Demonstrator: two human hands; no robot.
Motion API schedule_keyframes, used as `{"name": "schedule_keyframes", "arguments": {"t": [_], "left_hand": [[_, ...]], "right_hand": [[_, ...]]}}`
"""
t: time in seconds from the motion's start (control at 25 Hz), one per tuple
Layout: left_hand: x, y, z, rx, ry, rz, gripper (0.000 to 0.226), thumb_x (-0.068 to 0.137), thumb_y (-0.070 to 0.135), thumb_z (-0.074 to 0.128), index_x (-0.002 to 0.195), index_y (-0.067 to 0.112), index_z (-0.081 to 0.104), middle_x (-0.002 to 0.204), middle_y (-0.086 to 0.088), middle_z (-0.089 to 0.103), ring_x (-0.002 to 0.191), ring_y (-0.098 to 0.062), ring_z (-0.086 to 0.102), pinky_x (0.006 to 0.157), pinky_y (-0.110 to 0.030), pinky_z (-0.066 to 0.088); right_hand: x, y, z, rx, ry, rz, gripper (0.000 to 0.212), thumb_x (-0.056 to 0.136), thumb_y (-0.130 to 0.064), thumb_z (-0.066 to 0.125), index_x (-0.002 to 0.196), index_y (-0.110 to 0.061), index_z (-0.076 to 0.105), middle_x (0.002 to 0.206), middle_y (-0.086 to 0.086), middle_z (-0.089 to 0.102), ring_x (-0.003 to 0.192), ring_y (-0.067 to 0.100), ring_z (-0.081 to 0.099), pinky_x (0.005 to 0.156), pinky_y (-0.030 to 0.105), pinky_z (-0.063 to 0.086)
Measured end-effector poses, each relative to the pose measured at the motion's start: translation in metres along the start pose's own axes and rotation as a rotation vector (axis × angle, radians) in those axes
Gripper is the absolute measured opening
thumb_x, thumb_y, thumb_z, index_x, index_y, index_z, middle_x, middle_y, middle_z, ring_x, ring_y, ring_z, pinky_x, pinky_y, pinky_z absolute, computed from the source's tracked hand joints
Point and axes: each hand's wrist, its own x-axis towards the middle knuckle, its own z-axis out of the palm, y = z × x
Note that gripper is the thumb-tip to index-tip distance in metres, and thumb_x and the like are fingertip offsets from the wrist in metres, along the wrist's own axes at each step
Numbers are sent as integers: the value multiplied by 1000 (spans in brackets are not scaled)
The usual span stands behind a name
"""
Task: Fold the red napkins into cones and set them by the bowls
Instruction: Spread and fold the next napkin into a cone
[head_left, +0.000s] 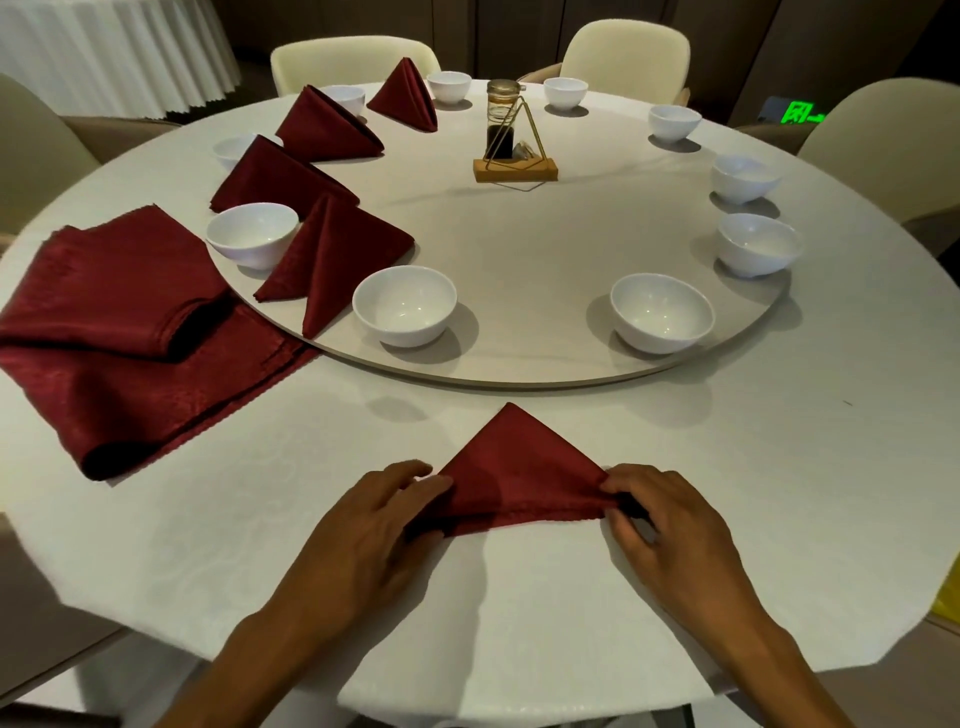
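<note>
On the left of the white surface (291, 519) lies a stack of unfolded napkins (104, 332); four finished cones (332, 254) stand by bowls (252, 234). At front centre, a triangle-folded napkin (519, 467) lies flat. The left hand (363, 525) pinches its left corner, the right hand (670, 525) its right corner. Next, probably, both corners fold inward.

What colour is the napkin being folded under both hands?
Dark red napkin, folded into a triangle on the white tablecloth; the head view, the only one, shows it.
</note>
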Motion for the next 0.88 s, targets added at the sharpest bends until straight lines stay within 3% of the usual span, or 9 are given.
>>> {"name": "schedule_keyframes", "arguments": {"t": [0.08, 0.2, 0.32, 0.44, 0.52, 0.56, 0.64, 0.72, 0.88], "left_hand": [[-2, 0, -1, 37, -47, 2, 41, 70, 9, 86, 108, 14, 73, 108, 0, 70, 87, -16, 68, 72, -30, 59], [-6, 7, -2, 90, -33, -47, 17, 77, 17, 80, 91, 18, 72, 94, 5, 68, 75, -13, 63, 60, -28, 54], [-1, 13, 2, 200, -26, 22, 10, 74, 12, 75, 81, 14, 69, 85, 1, 68, 68, -18, 60, 55, -22, 46], [7, 13, -7, 262, -61, 5, 26, 61, 9, 86, 79, 14, 67, 79, 0, 65, 62, -18, 60, 53, -26, 47], [12, 17, -2, 274, -12, -28, 26, 71, 24, 77, 94, 11, 73, 93, -8, 72, 80, -28, 71, 70, -37, 57], [17, 22, 5, 249, -42, -33, 39, 85, 32, 61, 112, 8, 71, 115, -12, 70, 104, -32, 68, 90, -43, 55], [30, 27, 22, 219, -158, -6, 62, 100, 44, 18, 151, 13, 34, 158, -6, 31, 147, -20, 24, 119, -42, 20], [30, 20, 38, 166, -271, -44, 61, 98, 48, 0, 154, 23, 2, 163, 7, -1, 149, -4, -10, 122, -35, 1], [24, 11, 48, 156, -191, -33, 57, 100, 40, 19, 152, 17, 26, 161, 4, 18, 150, -12, 12, 120, -41, 21]], "right_hand": [[-1, -1, 1, -37, -2, 22, 24, 78, -4, 77, 98, -17, 71, 97, -7, 71, 84, 16, 64, 76, 23, 47], [-8, -4, -5, -111, 1, 23, 25, 78, -6, 76, 101, -16, 73, 114, -2, 70, 99, 24, 66, 88, 31, 47], [4, -33, -1, -160, 89, 37, 36, 88, -25, 54, 119, -16, 68, 135, 2, 59, 124, 25, 54, 108, 32, 35], [30, -76, 30, -243, -100, 37, 56, 101, -37, 26, 153, -16, 28, 161, 4, 22, 149, 23, 18, 121, 36, 8], [37, -86, 59, -322, -256, 79, 59, 103, -40, 14, 155, -19, -3, 164, 3, -5, 150, 22, -10, 121, 39, -9], [37, -86, 68, -367, -299, 97, 60, 103, -40, 14, 153, -19, -12, 163, 4, -12, 148, 23, -17, 119, 40, -14], [34, -82, 74, -424, -316, 91, 64, 103, -38, 18, 147, -19, -23, 162, 5, -18, 143, 24, -28, 116, 40, -21], [28, -71, 70, -419, -296, 53, 59, 102, -42, 9, 147, -21, -22, 162, 1, -18, 144, 19, -27, 114, 36, -22], [2, -28, 36, -392, -290, 153, 63, 91, -52, -15, 149, -28, -25, 160, -10, -23, 145, 8, -25, 118, 34, -18]]}}
